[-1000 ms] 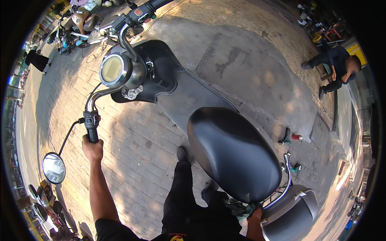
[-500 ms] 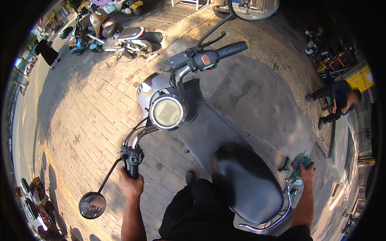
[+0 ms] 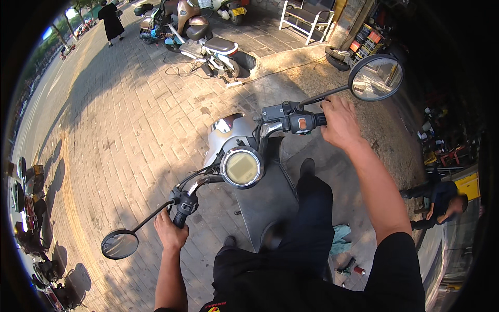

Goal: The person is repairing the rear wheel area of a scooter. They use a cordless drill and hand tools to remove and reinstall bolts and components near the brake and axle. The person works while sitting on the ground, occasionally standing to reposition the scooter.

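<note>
I sit astride an electric scooter, its silver front (image 3: 221,138) and round display (image 3: 241,167) ahead of me. My left hand (image 3: 171,232) is wrapped round the left handlebar grip (image 3: 180,218), just behind a black switch housing. On the other side, my right hand (image 3: 341,122) closes over the right handlebar grip (image 3: 320,120), hiding most of it. A switch block with an orange button (image 3: 302,124) sits just inside that hand. Round mirrors rise from both sides, the left mirror (image 3: 120,244) low and the right mirror (image 3: 377,78) high. My legs cover most of the seat.
A greenish cloth (image 3: 340,239) lies on the ground to my right, near a small red-ended item (image 3: 359,270). Parked scooters (image 3: 218,47) and a white-framed chair (image 3: 307,22) stand ahead. A seated person (image 3: 442,203) is at right; another person (image 3: 110,23) is far left.
My right hand no longer holds the greenish cloth, which now lies on the ground; that hand has gone forward onto the right grip. I now straddle the scooter. My left hand stays on its grip.
</note>
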The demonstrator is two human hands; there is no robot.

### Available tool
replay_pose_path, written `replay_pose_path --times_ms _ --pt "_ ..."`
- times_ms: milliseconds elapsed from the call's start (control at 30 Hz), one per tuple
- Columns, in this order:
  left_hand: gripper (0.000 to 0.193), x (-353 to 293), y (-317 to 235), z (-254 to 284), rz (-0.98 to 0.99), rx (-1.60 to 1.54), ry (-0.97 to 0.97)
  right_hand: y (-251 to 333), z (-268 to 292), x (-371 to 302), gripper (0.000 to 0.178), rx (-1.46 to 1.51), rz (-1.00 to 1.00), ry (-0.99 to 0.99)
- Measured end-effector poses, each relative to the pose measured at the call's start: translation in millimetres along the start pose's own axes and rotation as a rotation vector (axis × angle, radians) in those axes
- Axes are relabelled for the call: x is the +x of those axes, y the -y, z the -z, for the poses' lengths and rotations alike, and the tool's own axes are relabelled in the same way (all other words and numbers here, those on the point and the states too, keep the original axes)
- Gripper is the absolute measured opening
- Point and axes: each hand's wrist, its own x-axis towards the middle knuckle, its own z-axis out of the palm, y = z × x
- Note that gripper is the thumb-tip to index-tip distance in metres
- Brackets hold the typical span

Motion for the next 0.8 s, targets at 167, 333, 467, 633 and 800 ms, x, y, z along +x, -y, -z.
replay_pose_path --times_ms 167,333,467,633,800 --pt "0.068 -20.4 -18.6 -11.6 0.126 -0.008 -0.013 40.0 -112.4 -72.4 0.021 0.735 -0.213 0.445" --pt "0.065 -12.2 -46.9 -17.9 0.204 0.035 -0.024 75.8 -283.7 -47.3 0.028 0.676 -0.191 0.78" --pt "0.07 10.2 -59.0 5.5 0.119 0.088 -0.017 90.5 -343.6 -65.7 0.044 0.635 -0.022 0.707" --pt "0.083 1.7 -106.8 13.6 0.05 0.184 -0.001 70.5 -357.3 -93.1 0.042 0.86 -0.195 0.283" --pt "0.089 -7.0 -145.9 19.3 0.05 0.233 -0.042 26.1 -311.9 -95.7 0.021 1.53 -0.794 0.904"
